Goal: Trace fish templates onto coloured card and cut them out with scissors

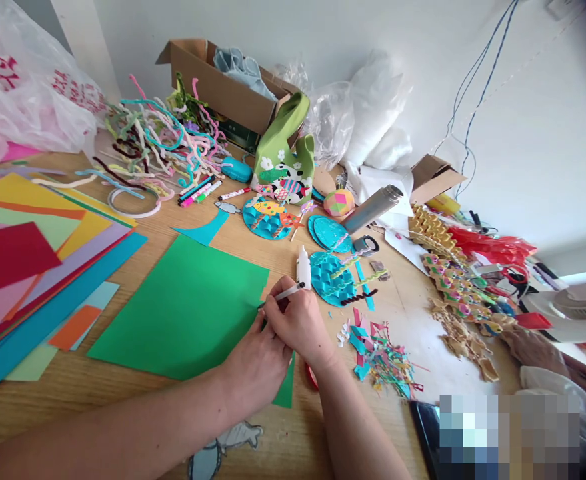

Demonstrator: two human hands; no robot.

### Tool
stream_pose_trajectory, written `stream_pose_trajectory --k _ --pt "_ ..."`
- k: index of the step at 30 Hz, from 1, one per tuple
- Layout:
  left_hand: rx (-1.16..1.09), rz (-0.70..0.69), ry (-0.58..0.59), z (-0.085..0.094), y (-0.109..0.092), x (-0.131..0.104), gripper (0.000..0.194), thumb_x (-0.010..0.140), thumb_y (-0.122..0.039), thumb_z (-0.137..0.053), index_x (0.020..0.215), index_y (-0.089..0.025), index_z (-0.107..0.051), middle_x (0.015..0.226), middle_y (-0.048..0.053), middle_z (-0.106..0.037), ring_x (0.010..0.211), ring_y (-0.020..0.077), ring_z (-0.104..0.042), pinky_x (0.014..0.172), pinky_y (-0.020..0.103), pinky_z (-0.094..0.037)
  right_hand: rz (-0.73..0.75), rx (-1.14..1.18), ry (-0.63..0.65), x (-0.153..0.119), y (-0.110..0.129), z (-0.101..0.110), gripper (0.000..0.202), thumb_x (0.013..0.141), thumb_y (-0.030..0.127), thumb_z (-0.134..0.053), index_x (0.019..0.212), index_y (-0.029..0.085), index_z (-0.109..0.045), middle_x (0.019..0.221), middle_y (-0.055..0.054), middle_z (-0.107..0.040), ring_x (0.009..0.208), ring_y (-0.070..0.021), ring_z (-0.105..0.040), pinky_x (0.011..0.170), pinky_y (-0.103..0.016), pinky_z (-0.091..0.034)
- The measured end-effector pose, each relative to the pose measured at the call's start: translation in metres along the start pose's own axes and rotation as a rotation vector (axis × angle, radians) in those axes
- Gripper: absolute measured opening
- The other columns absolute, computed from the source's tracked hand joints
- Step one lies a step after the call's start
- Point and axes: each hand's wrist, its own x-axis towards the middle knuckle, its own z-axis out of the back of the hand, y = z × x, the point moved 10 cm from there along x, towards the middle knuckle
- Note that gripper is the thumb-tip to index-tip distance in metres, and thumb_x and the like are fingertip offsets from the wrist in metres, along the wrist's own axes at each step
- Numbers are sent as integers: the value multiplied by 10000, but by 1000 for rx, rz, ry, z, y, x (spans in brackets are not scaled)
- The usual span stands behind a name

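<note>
A large sheet of green paper [173, 307] lies on the table in front of me. My right hand [300, 323] is closed around a white marker pen [287, 291], whose tip points down-left at the sheet's right edge. Beneath it my left hand [260, 367] presses on the green paper with bent fingers, partly covered by the right hand. Just beyond the hands is a white glue bottle [303, 267]. Blue egg-tray craft pieces [330, 283] stand beside it. Part of a red ring [311, 377] shows beside my right wrist.
Coloured paper sheets [17, 267] are stacked at left; fuzzy craft stems [167, 137] heap behind. Paper scraps [385, 357] lie right of my hands, with a metal flask [375, 208] beyond. Grey fish cutouts [223, 450] lie near me. Another person's hand [535, 350] rests at far right.
</note>
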Motion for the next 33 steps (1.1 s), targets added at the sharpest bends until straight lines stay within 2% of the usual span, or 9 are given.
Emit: stream_pose_trajectory --k 8,17,24,33 --pt "15 3 8 -2 0 1 338 846 -247 -541 1141 -127 -652 1254 150 -635 1233 329 -503 1052 514 -317 4 -22 -2 0 0 0 104 766 132 -515 694 203 -491 589 7 -621 523 -142 -597 507 -226 -433" --pt "48 7 -37 1 0 0 344 851 -252 -531 1150 -131 -652 1257 150 -635 1248 339 -495 1042 524 -316 13 -18 -10 -1 1 1 101 784 141 -507 705 201 -492 605 11 -614 532 -122 -584 515 -204 -410" --pt "37 10 34 -2 0 -1 354 865 -248 -521 1179 -128 -632 1291 144 -613 1272 323 -467 1078 510 -279 14 -47 -4 -1 1 0 96 779 133 -514 715 202 -494 599 14 -614 532 -121 -584 523 -202 -407" --pt "14 11 34 -1 0 -1 335 864 -235 -526 1161 -122 -634 1277 148 -619 1264 331 -467 1073 532 -280 18 -39 1 -1 2 1 101 774 130 -511 713 205 -482 604 9 -611 535 -127 -582 528 -206 -407"
